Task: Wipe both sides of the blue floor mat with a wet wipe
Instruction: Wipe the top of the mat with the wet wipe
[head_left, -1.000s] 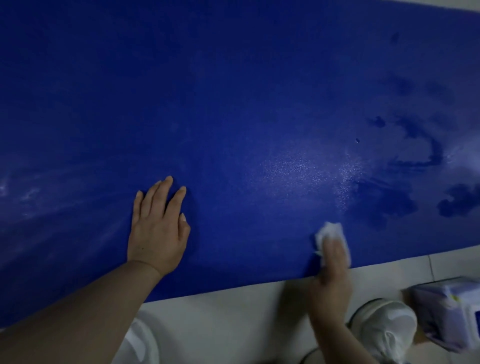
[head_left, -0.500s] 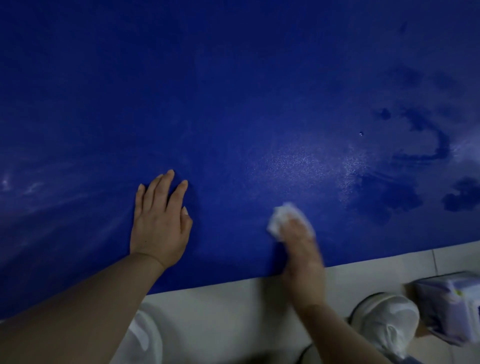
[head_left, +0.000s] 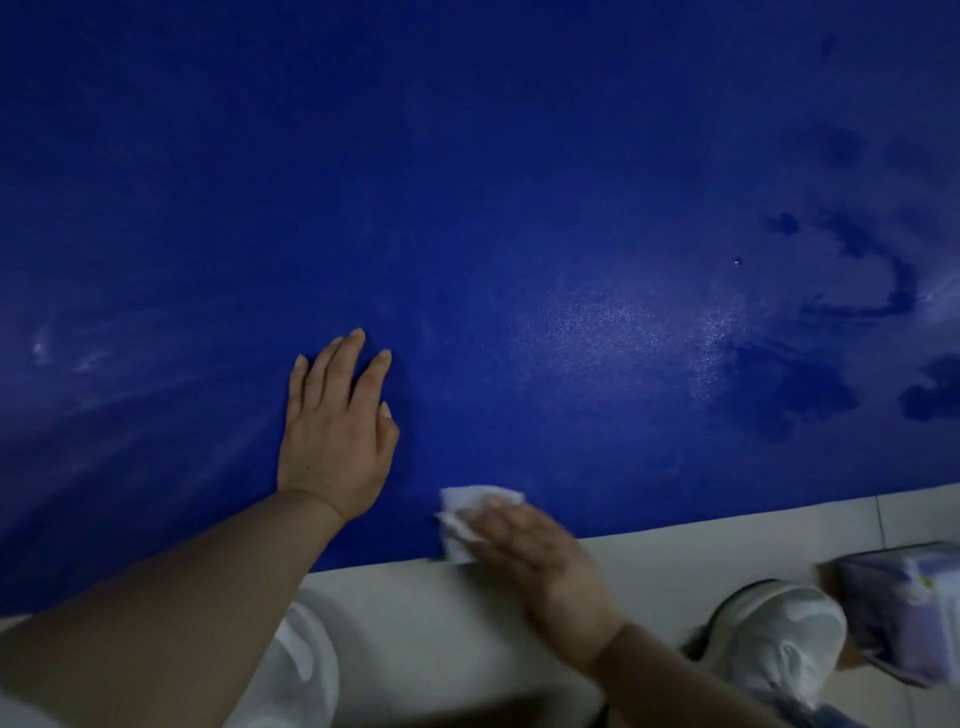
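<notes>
Pale tiled floor runs along the near side of the scene under dim light, and the blue floor mat lies flat on it, filling most of the view, its near edge running from lower left up toward the right. On the mat's right portion there are dark damp patches and a band of fine glistening moisture; faint pale streaks show on the left portion. Left hand rests palm down on the mat near its near edge, fingers straight and slightly spread, holding nothing, with the bare forearm extending back to the lower left. Right hand lies at the mat's near edge, partly over the floor, and presses a crumpled white wet wipe against the mat; the fingers cover the wipe's right part and appear fairly flat, though blur prevents telling whether they curl around it. The wipe sits just to the right of the left wrist and apart from it. One white shoe stands on the floor at lower right, and another white shoe shows partly beneath the left forearm. A pale lavender wipes pack sits at the right edge, just beside the right shoe.
</notes>
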